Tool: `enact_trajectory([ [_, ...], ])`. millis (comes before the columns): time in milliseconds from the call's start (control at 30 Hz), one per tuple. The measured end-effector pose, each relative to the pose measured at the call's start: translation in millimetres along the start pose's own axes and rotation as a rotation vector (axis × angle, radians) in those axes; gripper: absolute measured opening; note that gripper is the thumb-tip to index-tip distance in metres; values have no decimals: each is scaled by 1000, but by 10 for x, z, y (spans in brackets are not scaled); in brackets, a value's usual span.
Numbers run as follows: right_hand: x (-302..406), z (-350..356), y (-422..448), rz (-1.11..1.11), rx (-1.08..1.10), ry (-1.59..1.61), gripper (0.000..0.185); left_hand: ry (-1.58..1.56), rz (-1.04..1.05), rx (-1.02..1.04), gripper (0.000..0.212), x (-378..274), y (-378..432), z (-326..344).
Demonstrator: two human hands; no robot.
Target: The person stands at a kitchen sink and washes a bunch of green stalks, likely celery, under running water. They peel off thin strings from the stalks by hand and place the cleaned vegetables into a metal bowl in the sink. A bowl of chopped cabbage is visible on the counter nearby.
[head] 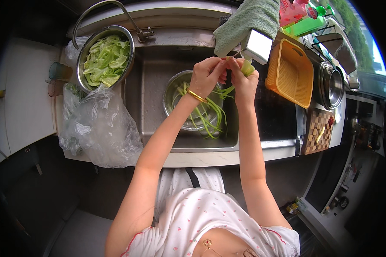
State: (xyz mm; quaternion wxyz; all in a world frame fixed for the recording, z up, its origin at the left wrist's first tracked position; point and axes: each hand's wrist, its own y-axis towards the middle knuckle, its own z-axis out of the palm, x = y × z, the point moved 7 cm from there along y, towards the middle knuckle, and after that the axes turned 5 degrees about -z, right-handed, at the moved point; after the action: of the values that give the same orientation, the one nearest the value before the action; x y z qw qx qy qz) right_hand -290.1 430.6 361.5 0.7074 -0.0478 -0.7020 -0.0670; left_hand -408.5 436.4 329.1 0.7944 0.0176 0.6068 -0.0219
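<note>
My left hand [206, 75], with a gold bangle at the wrist, pinches something small and thin against the fingertips of my right hand [244, 78], above the far right part of the sink [151, 96]. Pale green leaf or stalk pieces [247, 68] are held in my right hand. Long thin green stems [209, 120] hang below my hands over a metal bowl [168, 96] in the sink. Whether my left hand also holds these stems cannot be told. A steel bowl of torn green leaves [106, 61] stands left of the faucet [143, 34].
Clear plastic bags [103, 128] lie on the left counter. A white box-shaped object [259, 46] and a green towel [251, 22] are just beyond my right hand. Further right are a yellow plastic basket [276, 70], steel bowls [336, 91] and a checkered cutting board [313, 131].
</note>
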Motion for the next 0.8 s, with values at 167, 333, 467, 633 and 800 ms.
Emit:
enact_trajectory([
  [167, 169, 34, -40, -347, 6, -283, 16, 50, 3, 13, 21, -91, 10, -36],
  [333, 261, 10, -97, -404, -39, -329, 14, 202, 55, 113, 19, -157, 34, -21],
  [467, 302, -43, -107, -317, -101, -279, 14, 122, 69, 181, 22, -152, 8, 62],
  [633, 306, -46, -119, -303, -124, -329, 13, 36, 94, 154, 18, -108, -21, 68],
  [800, 282, -1, -135, -367, -103, -322, 12, 89, 44, 114, 22, -133, 71, 28],
])
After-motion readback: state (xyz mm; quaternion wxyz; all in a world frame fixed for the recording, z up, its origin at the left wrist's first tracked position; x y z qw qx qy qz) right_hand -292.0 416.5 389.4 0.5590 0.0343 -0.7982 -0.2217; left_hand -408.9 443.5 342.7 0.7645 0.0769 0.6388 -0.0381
